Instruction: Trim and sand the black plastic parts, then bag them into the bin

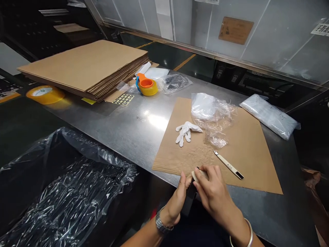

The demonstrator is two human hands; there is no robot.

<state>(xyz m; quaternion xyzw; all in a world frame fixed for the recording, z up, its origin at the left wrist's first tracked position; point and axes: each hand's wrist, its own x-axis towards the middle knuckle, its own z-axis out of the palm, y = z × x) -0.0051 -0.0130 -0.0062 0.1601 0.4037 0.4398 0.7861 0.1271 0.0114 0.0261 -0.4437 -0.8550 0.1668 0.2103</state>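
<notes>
Near the table's front edge, my left hand [178, 199] is closed round a dark, flat, narrow piece [190, 199], whose kind I cannot make out. My right hand [212, 188] pinches a small cream-coloured pad [194, 176] against the upper end of that piece. Fingers cover much of both things. Just beyond the hands lies a cardboard sheet [177, 154]. On it rest a utility knife [228, 164] marked A26, to the right of my right hand, and a crumpled white glove [187, 132] farther up.
Clear plastic bags [214, 113] lie on the cardboard, with a wrapped packet [271, 115] to the right. At left are stacked cardboard sheets [87, 65], tape rolls [46, 94], an orange-and-blue tape dispenser [147, 85] and a sticker sheet [123, 99]. A black-lined bin [66, 195] stands lower left.
</notes>
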